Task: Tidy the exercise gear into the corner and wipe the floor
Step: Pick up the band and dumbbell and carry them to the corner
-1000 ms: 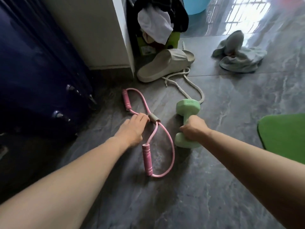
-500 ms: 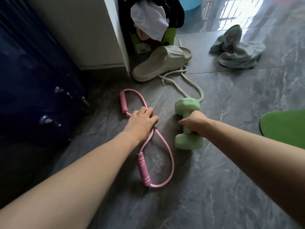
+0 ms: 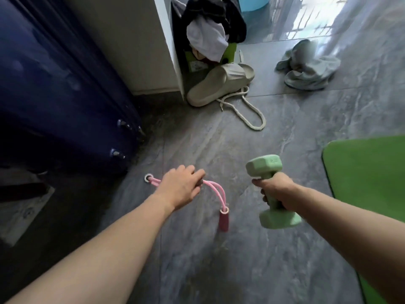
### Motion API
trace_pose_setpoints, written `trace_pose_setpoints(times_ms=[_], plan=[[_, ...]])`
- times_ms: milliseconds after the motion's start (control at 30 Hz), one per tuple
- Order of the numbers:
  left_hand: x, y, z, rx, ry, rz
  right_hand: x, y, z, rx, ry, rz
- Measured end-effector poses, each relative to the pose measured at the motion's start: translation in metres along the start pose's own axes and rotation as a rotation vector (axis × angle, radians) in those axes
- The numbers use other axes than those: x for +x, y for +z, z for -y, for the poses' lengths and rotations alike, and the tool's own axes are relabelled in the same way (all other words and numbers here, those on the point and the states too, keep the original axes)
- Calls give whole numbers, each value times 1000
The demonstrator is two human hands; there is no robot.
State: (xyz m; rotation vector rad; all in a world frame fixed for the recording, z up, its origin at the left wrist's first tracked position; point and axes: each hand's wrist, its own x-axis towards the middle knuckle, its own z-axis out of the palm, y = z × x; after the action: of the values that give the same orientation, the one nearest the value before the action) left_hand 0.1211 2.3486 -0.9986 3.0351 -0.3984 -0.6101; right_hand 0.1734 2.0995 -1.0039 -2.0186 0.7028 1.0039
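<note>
My left hand (image 3: 180, 187) grips the middle of a pink resistance band (image 3: 215, 191), held up off the grey floor. One foam handle hangs down on the right side and the other end sticks out to the left of my hand. My right hand (image 3: 276, 190) is closed around the grip of a light green dumbbell (image 3: 270, 191), lifted above the floor and tilted. A green exercise mat (image 3: 368, 170) lies at the right edge, partly out of frame. A crumpled grey cloth (image 3: 306, 66) rests on the floor at the far right.
A dark blue suitcase (image 3: 54, 106) stands at the left beside a white wall corner (image 3: 168, 51). A beige slipper (image 3: 221, 84) and a white rope loop (image 3: 247, 113) lie ahead. A box with clothes piled on it (image 3: 210, 38) sits behind them.
Both hands have lifted their items off the floor and drawn them back toward me. The band now dangles from my left hand, and the dumbbell is in the air.
</note>
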Motion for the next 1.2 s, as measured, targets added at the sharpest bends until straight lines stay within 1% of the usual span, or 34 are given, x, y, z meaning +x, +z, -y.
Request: trace_pose_setpoints(times_ms=[100, 200, 367, 433, 533, 600, 633, 733, 833, 867, 933, 967, 1033, 1100, 1200], plan=[[-42, -64, -21, -194, -23, 109, -72, -29, 4, -63, -20, -25], [-76, -145, -44, -297, -48, 130, -147, -61, 21, -73, -82, -49], [-128, -288, -76, -271, -50, 149, -264, -118, 63, 10, -80, -64], [-145, -340, -88, -233, -65, 109, -310, -142, 83, 44, -77, -50], [-174, -405, -110, -247, -117, 52, -386, -179, 112, 91, -88, 12], [-197, -442, -126, -269, -124, 54, -440, -205, 129, 107, -112, 57], [-210, -458, -133, -291, -128, 38, -463, -217, 133, 100, -130, 54], [-243, -505, -141, -479, -211, -70, -525, -247, 144, 105, -188, 4], [-273, -561, -138, -683, -295, -225, -576, -274, 152, 102, -224, 3], [-283, -581, -139, -751, -302, -288, -590, -282, 154, 104, -236, 1], [-296, -619, -142, -925, -313, -347, -617, -298, 161, 116, -259, -8], [-301, -636, -144, -962, -307, -370, -627, -305, 165, 126, -276, -16], [-307, -662, -147, -891, -271, -447, -649, -319, 175, 137, -308, -33], [-312, -683, -151, -871, -244, -515, -670, -331, 186, 152, -352, -34], [-319, -717, -164, -943, -209, -595, -695, -347, 202, 177, -430, -75]])
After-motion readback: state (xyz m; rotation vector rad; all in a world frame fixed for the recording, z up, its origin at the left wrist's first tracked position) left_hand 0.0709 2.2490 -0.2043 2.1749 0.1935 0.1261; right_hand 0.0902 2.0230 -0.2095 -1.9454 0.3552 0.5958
